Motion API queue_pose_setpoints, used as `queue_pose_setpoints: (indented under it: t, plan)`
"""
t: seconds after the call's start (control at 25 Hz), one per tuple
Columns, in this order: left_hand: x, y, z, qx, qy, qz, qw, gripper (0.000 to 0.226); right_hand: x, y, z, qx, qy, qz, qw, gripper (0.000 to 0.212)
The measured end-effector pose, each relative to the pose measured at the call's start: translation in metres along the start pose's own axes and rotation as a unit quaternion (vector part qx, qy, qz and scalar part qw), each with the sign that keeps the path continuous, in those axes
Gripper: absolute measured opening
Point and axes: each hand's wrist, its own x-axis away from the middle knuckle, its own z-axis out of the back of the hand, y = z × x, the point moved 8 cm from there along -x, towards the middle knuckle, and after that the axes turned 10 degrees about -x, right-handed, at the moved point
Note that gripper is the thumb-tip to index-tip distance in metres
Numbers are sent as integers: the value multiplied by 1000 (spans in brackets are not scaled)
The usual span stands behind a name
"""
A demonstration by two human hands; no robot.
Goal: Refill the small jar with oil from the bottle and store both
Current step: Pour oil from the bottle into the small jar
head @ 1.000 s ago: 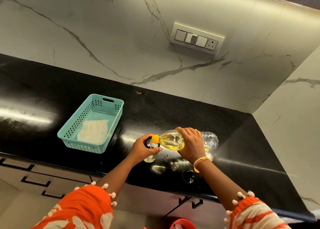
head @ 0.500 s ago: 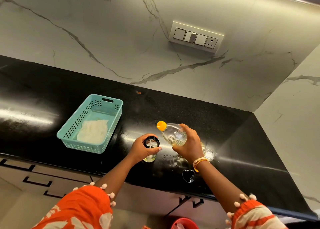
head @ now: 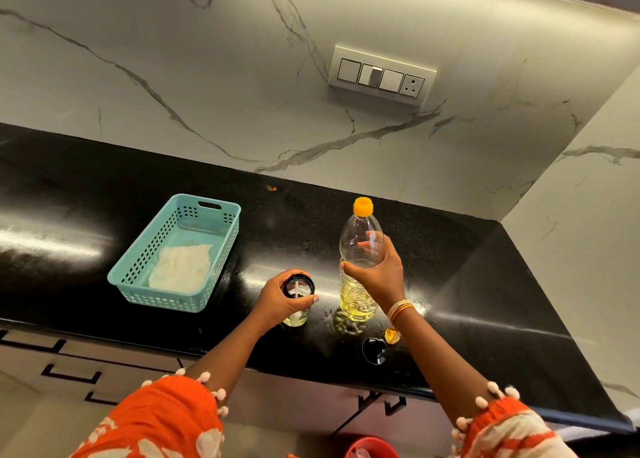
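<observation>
1. While the right hand (head: pixel 377 277) keeps its grip curled round the middle of the clear plastic oil bottle with the orange cap (head: pixel 358 267), the bottle stands upright with its base on or just above the glossy black stone counter (head: pixel 104 215); the view does not settle which.
2. Yellow oil fills only the lower part of the bottle, below the hand.
3. The left hand (head: pixel 280 301) wraps its grip round the small clear glass jar with the black rim (head: pixel 298 300), which sits on the counter just left of the bottle, apart from it.
4. The jar is open at the top, with pale liquid showing at its bottom.
5. A round black lid (head: pixel 374 351) lies on the counter near the front edge, beside a small orange piece (head: pixel 392 335) that I cannot identify.
6. A teal perforated plastic basket (head: pixel 138 277) rests on the counter well left of the jar, with a white cloth (head: pixel 181 265) lying inside it.
7. A white switch panel (head: pixel 381 75) is mounted on the veined marble wall (head: pixel 173 59) behind the counter.
8. Thin bangles (head: pixel 400 310) circle the right wrist, and both arms wear orange patterned sleeves (head: pixel 159 423).
</observation>
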Motion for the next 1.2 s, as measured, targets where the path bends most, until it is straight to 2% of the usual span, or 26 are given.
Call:
queue_pose_setpoints:
  t: [0.16,0.84,1.08,1.2]
  plan:
    - [1,2,-1,-3,-4,4,1000,44,6,7,-3,-54,-8,-26,998,65]
    - [4,5,2,-11,8,13,1000,44,38,26,-10,-71,7,-50,996,77]
    - [4,1,2,-8,12,32,999,49,41,29,-5,-26,-16,-62,998,85]
    - [5,1,1,-7,1,33,999,48,48,41,-1,13,-33,-83,996,96]
